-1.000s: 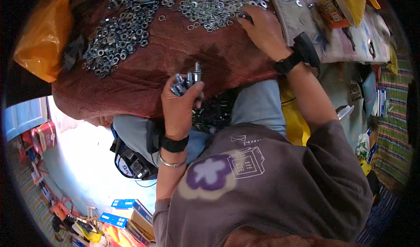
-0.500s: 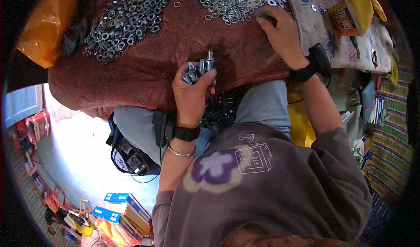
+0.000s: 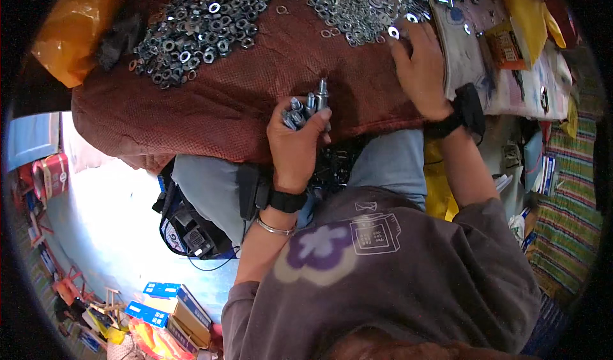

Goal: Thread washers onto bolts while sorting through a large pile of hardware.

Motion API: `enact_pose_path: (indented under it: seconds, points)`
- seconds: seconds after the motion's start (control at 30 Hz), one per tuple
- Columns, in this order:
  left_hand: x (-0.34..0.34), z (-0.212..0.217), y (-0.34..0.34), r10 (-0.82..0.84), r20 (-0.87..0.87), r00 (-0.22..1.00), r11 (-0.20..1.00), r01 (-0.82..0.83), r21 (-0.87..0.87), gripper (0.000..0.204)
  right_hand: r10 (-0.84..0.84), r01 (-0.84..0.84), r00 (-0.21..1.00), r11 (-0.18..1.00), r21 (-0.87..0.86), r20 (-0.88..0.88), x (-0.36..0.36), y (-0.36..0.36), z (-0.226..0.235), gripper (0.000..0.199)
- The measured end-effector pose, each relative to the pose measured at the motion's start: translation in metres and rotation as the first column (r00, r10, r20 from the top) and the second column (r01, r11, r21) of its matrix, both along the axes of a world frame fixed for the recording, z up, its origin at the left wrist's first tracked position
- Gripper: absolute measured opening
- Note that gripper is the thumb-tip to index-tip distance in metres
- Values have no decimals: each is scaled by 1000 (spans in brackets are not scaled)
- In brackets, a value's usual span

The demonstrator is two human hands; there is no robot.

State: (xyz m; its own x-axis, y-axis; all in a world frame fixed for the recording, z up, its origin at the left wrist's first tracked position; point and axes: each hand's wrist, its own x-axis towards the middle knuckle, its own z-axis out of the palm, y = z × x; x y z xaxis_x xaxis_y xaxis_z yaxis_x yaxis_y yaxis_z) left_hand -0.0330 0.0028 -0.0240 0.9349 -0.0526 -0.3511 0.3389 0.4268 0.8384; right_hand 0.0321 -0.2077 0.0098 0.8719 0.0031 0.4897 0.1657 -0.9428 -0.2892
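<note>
Since earlier, the right hand (image 3: 421,69) had uncurled by washers (image 3: 361,12), its grip unclear. White print (image 3: 377,235) marked the shirt (image 3: 415,296). Over red-brown cloth (image 3: 191,117), the left hand (image 3: 292,156) clutched bolts (image 3: 322,94), the tallest pointing lengthwise away from the shirt.

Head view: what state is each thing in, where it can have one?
Left hand: grip closed around bolts
Bolts: bunched, ends poking up
Right hand: at the washers' edge; hold unclear
Washers: loose, heaped
Nuts: loose, heaped
Brown cloth: draped, creased
Bracelet: worn
</note>
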Motion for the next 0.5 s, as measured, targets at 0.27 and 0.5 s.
enact_pose_path:
  seconds: [0.27,0.5]
  points:
    - [1,0,-1,61,5,998,997,-61,57,20,354,-326,935,892,314,-35,27,64,3,18]
    - [0,7,-1,75,29,997,994,-77,73,19,442,-420,884,894,155,-154,68,99,3,19]
